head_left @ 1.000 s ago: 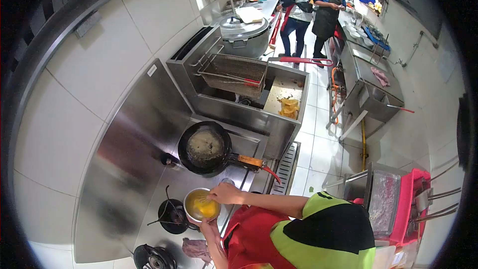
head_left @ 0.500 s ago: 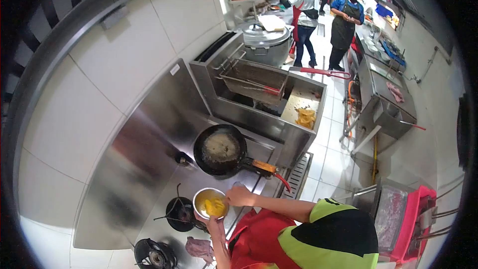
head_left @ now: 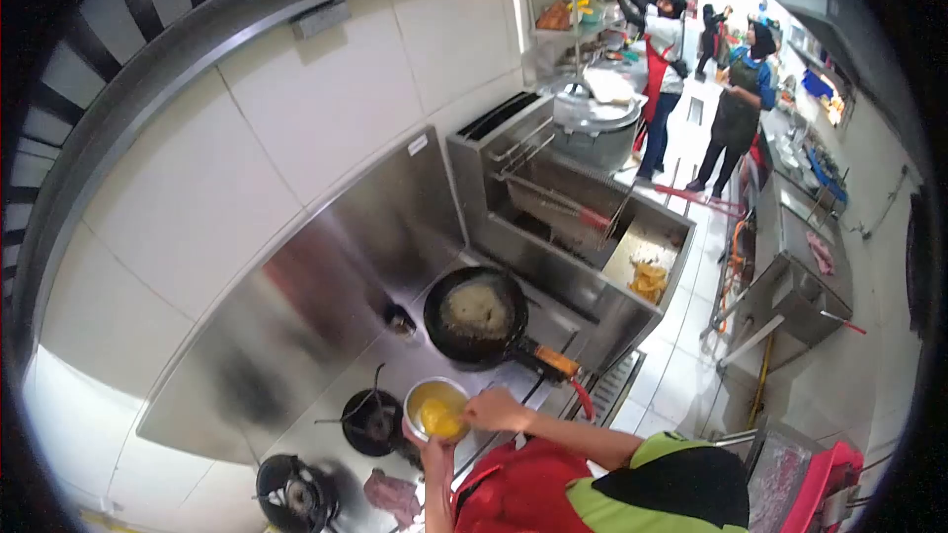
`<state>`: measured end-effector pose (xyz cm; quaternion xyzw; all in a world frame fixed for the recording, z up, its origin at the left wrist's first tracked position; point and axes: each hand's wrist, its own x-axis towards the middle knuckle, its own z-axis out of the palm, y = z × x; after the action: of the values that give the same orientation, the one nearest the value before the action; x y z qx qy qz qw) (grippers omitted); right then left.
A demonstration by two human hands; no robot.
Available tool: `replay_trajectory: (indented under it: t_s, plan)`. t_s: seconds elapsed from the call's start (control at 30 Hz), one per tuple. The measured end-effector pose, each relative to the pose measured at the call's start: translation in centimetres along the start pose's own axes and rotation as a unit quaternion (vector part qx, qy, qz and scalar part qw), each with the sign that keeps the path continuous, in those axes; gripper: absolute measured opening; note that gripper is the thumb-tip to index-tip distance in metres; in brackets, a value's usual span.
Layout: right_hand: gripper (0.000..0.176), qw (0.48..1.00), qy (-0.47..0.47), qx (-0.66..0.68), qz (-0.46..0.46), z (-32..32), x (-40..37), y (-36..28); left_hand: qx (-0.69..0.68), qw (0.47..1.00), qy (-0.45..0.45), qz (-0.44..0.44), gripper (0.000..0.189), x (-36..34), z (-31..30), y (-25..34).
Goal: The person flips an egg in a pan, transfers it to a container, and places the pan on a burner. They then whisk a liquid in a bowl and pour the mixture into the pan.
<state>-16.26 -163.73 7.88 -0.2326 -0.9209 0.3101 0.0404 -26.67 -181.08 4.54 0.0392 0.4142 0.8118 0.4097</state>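
My left hand (head_left: 433, 452) grips a metal bowl (head_left: 415, 400) from its near side, in front of my red apron. Bright yellow liquid (head_left: 440, 418), like beaten egg, sits in the bowl. At the bowl's right rim is my right hand (head_left: 499, 410), its fingers closed; whatever they hold is too small to name. Just beyond the bowl, a black frying pan (head_left: 441, 336) with pale, bubbly contents (head_left: 478, 310) stands on the stove, its worn handle (head_left: 553, 359) pointing right.
Left of the bowl are two burners (head_left: 371, 424) (head_left: 296, 495) and a crumpled cloth (head_left: 392, 496). Beyond the pan stands a fryer (head_left: 592, 286) with a wire basket and fried pieces (head_left: 649, 281). Two people (head_left: 664, 69) (head_left: 736, 109) stand in the aisle near a large lidded pot (head_left: 592, 143).
The view has shifted, so the stove and fryer appear further right and lower. My hands stay at the bowl. One person in the aisle has turned, and another reaches higher toward the shelf.
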Motion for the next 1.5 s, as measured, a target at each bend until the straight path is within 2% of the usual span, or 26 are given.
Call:
replay_trajectory:
  t_s: [0.03, 0.07, 0.17, 0.2, 0.3, 0.33, 0.4, 0.47, 0.5, 0.57, 0.6, 0.67, 0.7, 0.77, 0.8, 0.87, 0.9, 0.97, 1.0, 1.07, 1.17, 1.23, 1.27, 1.3, 1.37, 1.5]
  plan:
    - [0.04, 0.997, 0.029, -0.041, -0.053, -0.3, -0.2, -0.1, -0.002, 1.0, -0.028, -0.002, 0.096, 0.9, 1.0, -0.2]
    - [0.04, 0.998, 0.049, -0.028, -0.01, -0.5, 0.0, -0.3, 0.045, 0.999, -0.007, 0.003, 0.096, 1.1, 1.3, -0.1]
    - [0.04, 0.997, 0.057, -0.005, 0.043, 0.7, 0.3, 1.0, 0.02, 0.999, 0.021, -0.021, 0.097, 1.9, 1.7, 0.1]
    - [0.04, 0.997, 0.056, -0.004, 0.044, 0.7, 0.4, 1.0, 0.05, 0.999, -0.014, -0.011, 0.096, 0.6, 3.2, 1.0]
    - [0.039, 1.0, 0.03, 0.002, 0.009, -1.1, 0.4, -0.2, 0.05, 0.999, -0.004, -0.002, 0.096, 1.2, 2.1, -0.1]
    - [0.039, 0.999, 0.05, 0.006, 0.021, -0.9, 0.4, 0.2, 0.038, 0.999, 0.019, -0.019, 0.096, 1.0, 3.6, 0.5]
    - [0.038, 0.997, 0.073, 0.009, 0.031, -0.3, 0.5, 0.9, 0.039, 0.999, 0.012, -0.027, 0.097, 1.7, 2.0, 0.1]
    - [0.039, 1.0, 0.006, -0.016, -0.011, -0.8, 0.4, 0.4, 0.035, 0.999, 0.007, -0.023, 0.097, 1.7, 1.6, -0.2]
    - [0.039, 1.0, 0.008, -0.016, -0.011, -0.7, 0.6, 0.6, 0.037, 0.999, 0.005, -0.023, 0.097, 1.9, 1.4, -0.3]
    - [0.036, 0.995, 0.09, -0.002, 0.048, -0.3, 0.6, 0.9, 0.041, 0.999, -0.024, -0.007, 0.096, 1.3, 2.3, 0.3]
    - [0.036, 0.995, 0.092, -0.002, 0.048, -0.2, 0.6, 1.2, 0.052, 0.998, -0.006, -0.022, 0.096, 1.6, 2.3, 0.4]
    - [0.035, 1.0, -0.016, -0.013, 0.021, -1.0, 0.4, 0.6, 0.049, 0.998, -0.007, -0.026, 0.097, 2.0, 1.6, -0.1]
    - [0.035, 1.0, -0.016, -0.012, 0.021, -1.0, 0.6, 0.6, 0.044, 0.999, -0.007, -0.032, 0.098, 2.0, 1.3, -0.3]
    - [0.035, 0.993, 0.106, 0.031, 0.043, -0.8, 0.9, 0.8, 0.052, 0.998, 0.017, -0.035, 0.095, 1.9, 2.4, 0.0]
    - [0.035, 0.993, 0.108, 0.03, 0.043, -0.9, 0.8, 1.1, 0.057, 0.997, 0.041, -0.037, 0.092, 1.9, 2.9, 0.0]
    - [0.039, 1.0, -0.021, 0.008, 0.012, -0.9, 0.5, 1.3, 0.04, 0.998, 0.007, -0.046, 0.095, 2.7, 0.6, -0.5]
    - [0.039, 1.0, -0.02, 0.006, 0.009, -1.1, 0.6, 1.1, 0.018, 0.998, -0.026, -0.056, 0.098, 3.3, -0.5, -1.0]
    - [0.038, 0.991, 0.084, 0.086, 0.058, -1.9, 0.3, -0.1, 0.03, 0.999, -0.011, -0.037, 0.098, 2.3, 1.0, -0.2]
    - [0.038, 0.991, 0.083, 0.086, 0.058, -1.2, 0.3, 0.5, 0.025, 0.998, -0.003, -0.063, 0.094, 3.1, -0.1, -0.6]
    - [0.043, 0.999, -0.007, -0.014, 0.031, -0.7, 0.7, 1.3, 0.022, 0.996, 0.003, -0.088, 0.091, 3.1, 0.2, -0.2]
    - [0.043, 0.998, 0.017, 0.06, 0.029, -2.7, 0.3, -0.3, 0.023, 0.998, -0.013, -0.052, 0.098, 1.6, 2.0, 0.2]
    - [0.044, 0.998, 0.013, 0.022, 0.063, -1.9, 0.8, 0.2, 0.028, 0.999, 0.005, -0.023, 0.092, 1.2, 3.6, 0.5]
    - [0.044, 0.995, 0.008, -0.015, 0.096, -1.5, 0.9, 0.5, -0.004, 0.999, -0.008, -0.05, 0.099, 2.1, 2.2, 0.1]
    - [0.044, 0.995, 0.01, -0.013, 0.096, -1.1, 0.9, 0.7, -0.002, 0.999, -0.009, -0.05, 0.099, 2.0, 1.6, 0.0]
    - [0.044, 1.0, 0.005, -0.001, 0.008, -2.1, 0.6, 0.4, 0.024, 0.999, -0.014, -0.04, 0.1, 1.7, 1.9, 0.2]
    - [0.043, 0.997, 0.048, 0.003, 0.061, -1.5, 0.9, 1.1, 0.012, 0.999, 0.014, -0.041, 0.093, 1.3, 3.0, 0.1]
